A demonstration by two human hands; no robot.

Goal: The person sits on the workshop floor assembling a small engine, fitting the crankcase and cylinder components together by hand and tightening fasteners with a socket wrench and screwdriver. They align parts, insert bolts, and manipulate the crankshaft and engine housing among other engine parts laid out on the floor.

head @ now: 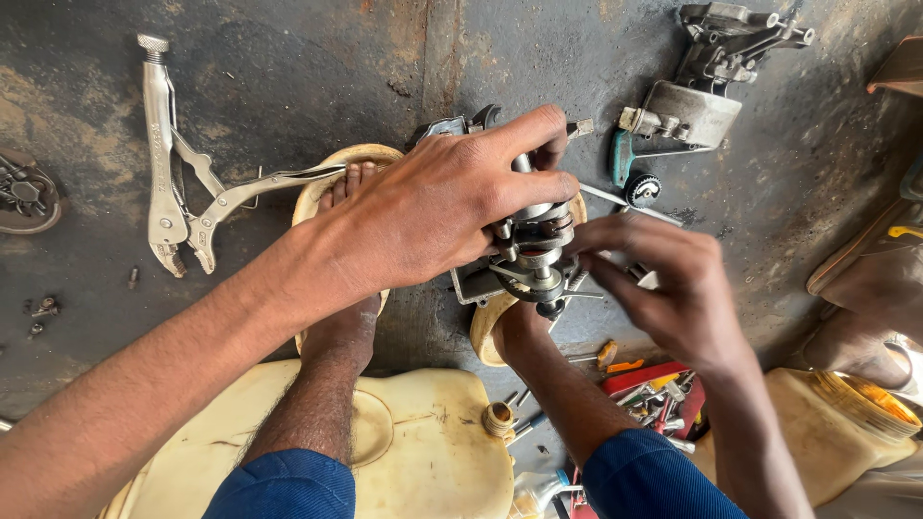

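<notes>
The left hand point(442, 216) is clamped round a greasy metal shaft assembly point(536, 252) standing between the feet on the floor; the right hand point(663, 279) pinches its lower end. Grease could let it slip and topple toward the toes point(348, 183).

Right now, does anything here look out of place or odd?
Yes. The metal part that the left hand grips and the right hand touches sits between two bare feet, not in a vise. Locking pliers lie open on the stained floor, with small loose bolts scattered nearby.
</notes>
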